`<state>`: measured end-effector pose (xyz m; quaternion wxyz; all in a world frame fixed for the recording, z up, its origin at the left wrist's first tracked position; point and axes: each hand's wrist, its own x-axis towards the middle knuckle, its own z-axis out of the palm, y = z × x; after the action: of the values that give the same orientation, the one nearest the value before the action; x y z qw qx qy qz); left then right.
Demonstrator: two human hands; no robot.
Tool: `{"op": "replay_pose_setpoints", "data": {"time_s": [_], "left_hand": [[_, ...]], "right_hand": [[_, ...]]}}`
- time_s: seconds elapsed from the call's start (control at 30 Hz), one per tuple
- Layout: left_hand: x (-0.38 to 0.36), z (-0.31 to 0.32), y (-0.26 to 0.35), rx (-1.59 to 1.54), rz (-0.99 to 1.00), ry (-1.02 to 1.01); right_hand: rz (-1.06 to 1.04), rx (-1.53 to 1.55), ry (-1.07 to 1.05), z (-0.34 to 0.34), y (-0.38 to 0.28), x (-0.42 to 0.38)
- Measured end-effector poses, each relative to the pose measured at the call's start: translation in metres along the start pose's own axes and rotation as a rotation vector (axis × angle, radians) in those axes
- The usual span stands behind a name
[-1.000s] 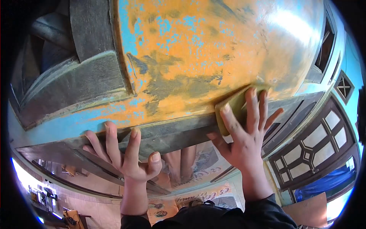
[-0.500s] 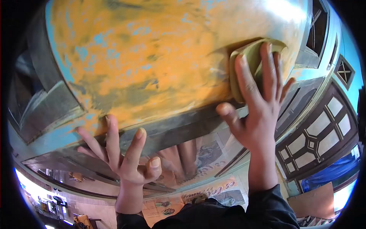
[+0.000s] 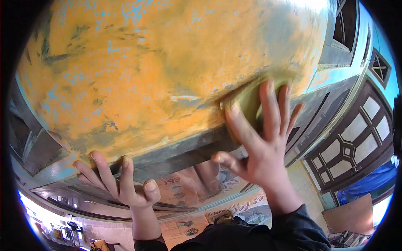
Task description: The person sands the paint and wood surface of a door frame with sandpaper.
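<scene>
My right hand (image 3: 261,140) presses a folded olive-tan sheet that looks like sandpaper (image 3: 247,98) against a large curved panel (image 3: 125,83). Its fingers are spread, and the sheet lies under and between them; part of the sheet is blurred. The panel is patchy orange, with light blue flecks and grey smears. My left hand (image 3: 115,182) is open near the panel's lower left edge. Its fingertips are at the dark border strip (image 3: 176,154), and the thumb stands apart.
Below the border, a glossy surface (image 3: 201,180) reflects an orange printed sheet. That printed sheet (image 3: 184,230) lies near my body. At right are a dark door with pale panes (image 3: 356,142), blue cloth (image 3: 372,180) and a brown board (image 3: 349,213). Cluttered items (image 3: 71,234) stand at lower left.
My right hand and the sandpaper have moved down and left across the panel. My left hand sits slightly lower and further left in view. The camera view has shifted too.
</scene>
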<state>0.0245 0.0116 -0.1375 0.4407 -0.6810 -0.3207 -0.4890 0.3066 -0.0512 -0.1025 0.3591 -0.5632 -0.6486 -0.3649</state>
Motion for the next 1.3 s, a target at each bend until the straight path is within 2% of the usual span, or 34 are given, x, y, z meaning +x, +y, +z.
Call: {"op": "replay_pose_setpoints", "data": {"time_s": [0.13,0.2,0.3,0.4,0.47,0.57,0.73,0.87,0.97,1.03,1.1,1.2,1.3], "left_hand": [[0.006,0.002,0.003,-0.004,0.022,0.025],[0.005,0.001,0.0,0.018,0.032,0.017],[0.005,0.002,0.003,0.025,0.007,0.018],[0.003,0.001,0.001,0.016,0.013,0.019],[0.002,-0.002,0.004,-0.009,-0.023,-0.004],[0.005,-0.006,0.018,-0.046,-0.063,-0.045],[0.038,-0.014,0.045,-0.019,-0.027,-0.182],[0.082,-0.021,0.04,0.072,0.014,-0.209],[0.112,-0.019,0.027,0.135,0.075,-0.174],[0.129,-0.012,0.013,0.324,0.16,-0.133],[0.146,-0.02,0.008,0.293,0.136,-0.162],[0.151,-0.01,-0.011,0.348,0.233,-0.053],[0.146,-0.004,-0.011,0.389,0.245,-0.014]], "right_hand": [[-0.039,0.012,0.05,0.003,0.004,0.01],[-0.122,-0.032,0.139,-0.002,0.012,0.039],[-0.186,-0.05,0.186,0.009,0.025,0.039],[-0.037,0.075,0.059,0.003,0.003,0.006],[-0.054,0.052,0.061,0.018,0.01,-0.016],[-0.083,0.11,0.074,0.016,0.0,-0.007],[-0.115,0.087,0.041,0.007,0.0,-0.003],[-0.119,0.084,0.054,0.01,0.007,-0.01],[-0.169,0.074,0.054,-0.004,0.0,0.012],[-0.196,0.072,0.017,-0.009,0.0,0.013],[-0.228,0.026,-0.002,-0.009,0.006,0.009],[-0.261,0.05,-0.007,-0.009,0.006,0.014],[-0.301,0.052,0.004,-0.009,-0.006,0.024]]}}
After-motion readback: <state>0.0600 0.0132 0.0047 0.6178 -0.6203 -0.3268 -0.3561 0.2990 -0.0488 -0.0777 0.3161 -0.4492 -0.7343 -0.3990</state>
